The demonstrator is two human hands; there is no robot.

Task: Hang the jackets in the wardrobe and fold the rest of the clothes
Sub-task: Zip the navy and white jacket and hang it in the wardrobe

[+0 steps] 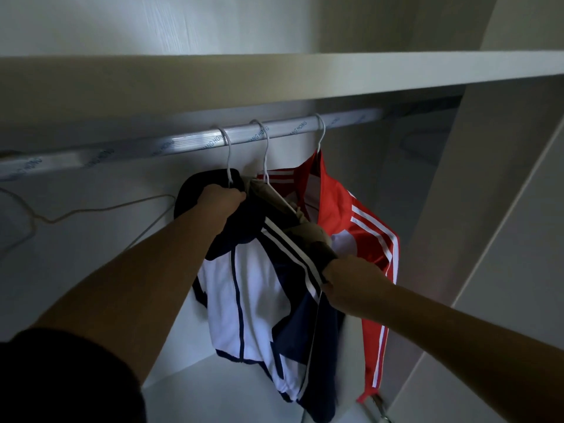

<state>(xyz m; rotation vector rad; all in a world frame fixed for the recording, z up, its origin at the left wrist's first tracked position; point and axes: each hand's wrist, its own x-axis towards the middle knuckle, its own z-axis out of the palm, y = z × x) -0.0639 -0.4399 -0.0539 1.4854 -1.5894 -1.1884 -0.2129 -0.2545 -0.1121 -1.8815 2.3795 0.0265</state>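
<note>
wardrobe [503, 209] rail [189, 138] holds three hung jackets [253, 288].

Khaki garment [308, 230]: mostly hidden between navy-and-white jacket [250, 288] and red jacket [360, 221]; kind unclear.
Left hand [221, 198]: fingertips buried in the navy collar.
Right hand [351, 280]: fingertips behind the striped sleeve.
Wire hanger [91, 210]: cut by left edge.
Rail [183, 141]: print blurred.
Metal fitting [378, 406]: cropped at bottom edge, unidentifiable.

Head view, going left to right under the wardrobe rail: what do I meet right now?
empty wire hanger → navy and white jacket, left hand gripping its collar, right hand gripping its striped sleeve → beige garment → red jacket
</note>
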